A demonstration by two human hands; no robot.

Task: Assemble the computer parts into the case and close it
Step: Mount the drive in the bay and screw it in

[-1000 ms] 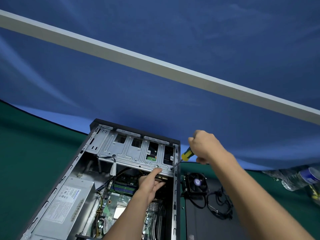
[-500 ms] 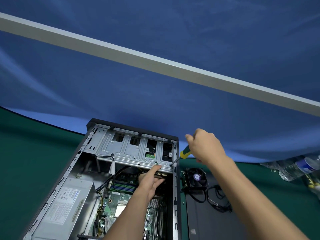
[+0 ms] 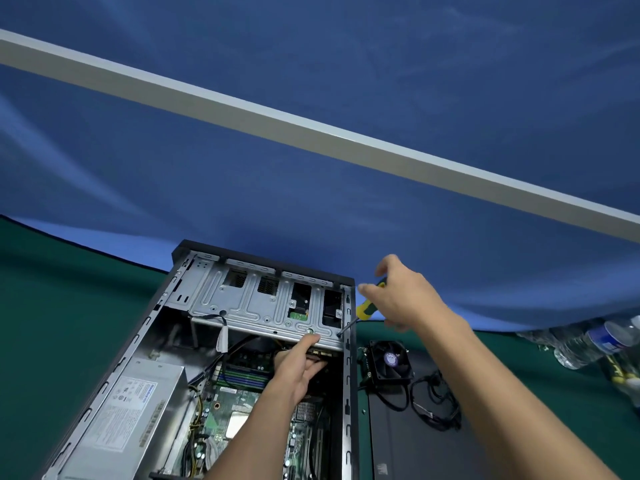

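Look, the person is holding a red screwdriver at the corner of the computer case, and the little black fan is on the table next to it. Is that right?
Almost. The screwdriver in the right hand has a yellow and green handle, not red; the head view shows it. Its tip is at the corner of the computer case, and the black fan does lie beside it.
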